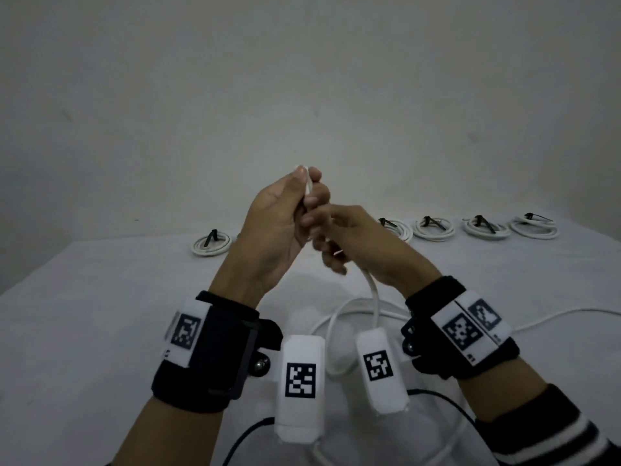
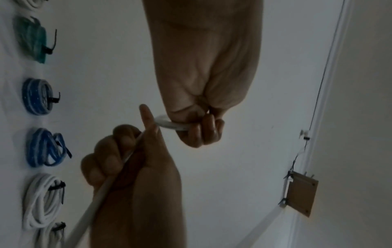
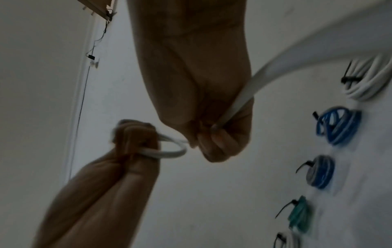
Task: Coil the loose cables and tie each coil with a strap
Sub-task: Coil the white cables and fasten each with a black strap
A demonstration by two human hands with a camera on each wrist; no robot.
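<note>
Left hand (image 1: 275,227): clenched on the end of the white cable (image 1: 373,297), raised above the table (image 1: 100,297). Right hand (image 1: 356,243): just beside the left, fingers curled round the same cable, a first small loop bridging the two fists. Remainder of cable: hanging from the right hand, slack on the table below. Finished coils (image 1: 433,227): in a row at the table's far edge, each cinched with a black strap (image 1: 431,222); no loose strap visible near the hands.

Risks, as judged:
- Loop springing open if either grip relaxes; cable looks stiff.
- Slack dragging or snagging on the wrist mounts (image 1: 300,386) hanging below the hands.
- Uneven, twisted turns from the tight first loop.
</note>
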